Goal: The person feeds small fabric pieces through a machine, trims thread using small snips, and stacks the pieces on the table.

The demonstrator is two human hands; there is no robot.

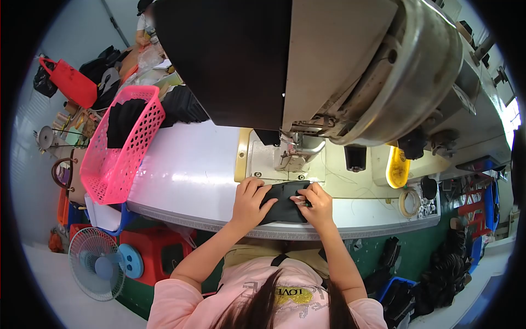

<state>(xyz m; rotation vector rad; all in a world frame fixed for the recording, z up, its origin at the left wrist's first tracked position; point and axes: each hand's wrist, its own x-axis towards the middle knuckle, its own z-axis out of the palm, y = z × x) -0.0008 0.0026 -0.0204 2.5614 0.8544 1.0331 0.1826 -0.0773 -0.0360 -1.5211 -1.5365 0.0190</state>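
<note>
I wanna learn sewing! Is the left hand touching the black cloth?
Touching. The head view shows the left hand with its thumb on the black cloth, near its left edge.

Room leftward over tabletop (186, 175), machine (339, 60) ahead

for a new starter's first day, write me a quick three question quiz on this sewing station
1. True or false: the left hand and the right hand are both at the black fabric piece.
2. The oval tray to the right of the presser foot is: a) blue b) yellow c) green
3. Fill the gap: the perforated pink basket is on the person's ____ side.

Key: 1 true; 2 b; 3 left
</note>
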